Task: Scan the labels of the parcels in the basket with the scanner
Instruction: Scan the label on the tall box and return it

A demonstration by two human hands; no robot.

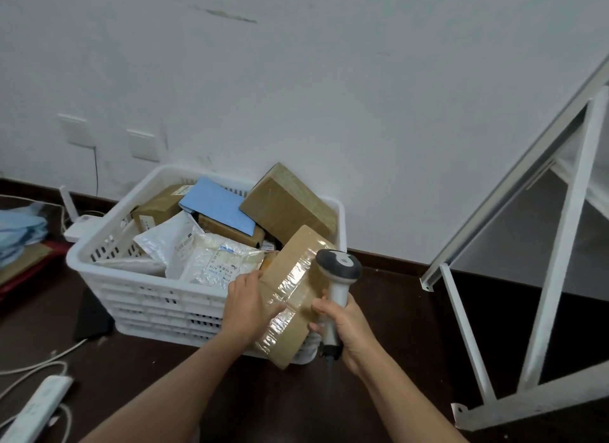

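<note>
A white slatted plastic basket (155, 297) stands on the dark floor by the wall, full of several parcels: brown cartons, white padded bags and a blue envelope (219, 205). My left hand (245, 305) grips a taped brown cardboard parcel (293, 287), held tilted over the basket's front right corner. My right hand (346, 330) holds a white and grey handheld scanner (336, 271) by its handle, its head right beside the parcel's upper edge. No label shows on the parcel's visible face.
A white metal shelf frame (540, 268) leans at the right. A power strip (36, 406) and cables lie at the lower left. A white router (77, 226), blue cloth and cardboard sit left of the basket. A dark flat pad (94, 317) lies under its left side.
</note>
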